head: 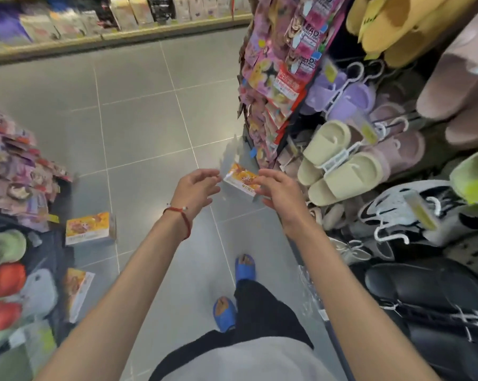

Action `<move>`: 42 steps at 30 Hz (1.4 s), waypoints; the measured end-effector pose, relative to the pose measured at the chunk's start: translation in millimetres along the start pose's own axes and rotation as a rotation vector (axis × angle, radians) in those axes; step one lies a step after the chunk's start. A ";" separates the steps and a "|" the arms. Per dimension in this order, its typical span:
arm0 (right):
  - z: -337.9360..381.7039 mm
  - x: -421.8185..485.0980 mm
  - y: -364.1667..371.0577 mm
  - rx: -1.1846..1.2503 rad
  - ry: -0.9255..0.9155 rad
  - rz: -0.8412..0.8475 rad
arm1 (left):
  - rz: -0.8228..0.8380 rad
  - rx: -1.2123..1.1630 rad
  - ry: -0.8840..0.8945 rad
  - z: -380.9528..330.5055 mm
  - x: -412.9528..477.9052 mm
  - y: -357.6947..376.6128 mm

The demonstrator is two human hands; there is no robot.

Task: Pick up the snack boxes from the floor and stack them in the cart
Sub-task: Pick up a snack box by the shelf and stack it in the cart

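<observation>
Left hand (196,188): reaching forward, fingers spread and relaxed, grasping nothing; fingertips just beside the near snack box (240,178), contact not clear. Red cord bracelet (181,215) on its wrist.

Right hand (277,188): reaching forward, fingers loosely curved at the right end of the same box and overlapping its edge; cannot tell whether it grips the box or only touches it.

Near snack box: orange and white, tilted, between the two hands, at the foot of the slipper rack (342,160); whether it rests on the grey tiled floor (149,119) cannot be told.

Second box (90,229): on the floor, left side, against the left display.

Third box (76,291): lower left, leaning on that display.

Blue slippers (244,268): on the person's feet, below the arms.
</observation>
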State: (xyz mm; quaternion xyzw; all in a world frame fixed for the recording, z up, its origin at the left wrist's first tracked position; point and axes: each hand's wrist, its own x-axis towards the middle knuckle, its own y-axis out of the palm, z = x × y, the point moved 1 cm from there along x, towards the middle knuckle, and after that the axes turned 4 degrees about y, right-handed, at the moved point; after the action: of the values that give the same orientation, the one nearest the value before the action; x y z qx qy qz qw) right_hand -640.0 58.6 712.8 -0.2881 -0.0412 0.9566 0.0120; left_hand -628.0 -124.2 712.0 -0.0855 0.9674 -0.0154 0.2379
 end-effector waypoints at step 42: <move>-190.9 531.9 170.4 0.077 0.593 -0.418 | 0.310 0.508 -0.551 207.6 605.3 -27.4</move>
State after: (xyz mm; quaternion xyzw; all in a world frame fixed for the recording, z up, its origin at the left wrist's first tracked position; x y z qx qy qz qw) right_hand -977.9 -72.5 246.9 -0.5376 -0.0576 0.8093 0.2295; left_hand -1055.5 -253.4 252.8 0.1219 0.8342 -0.1943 0.5014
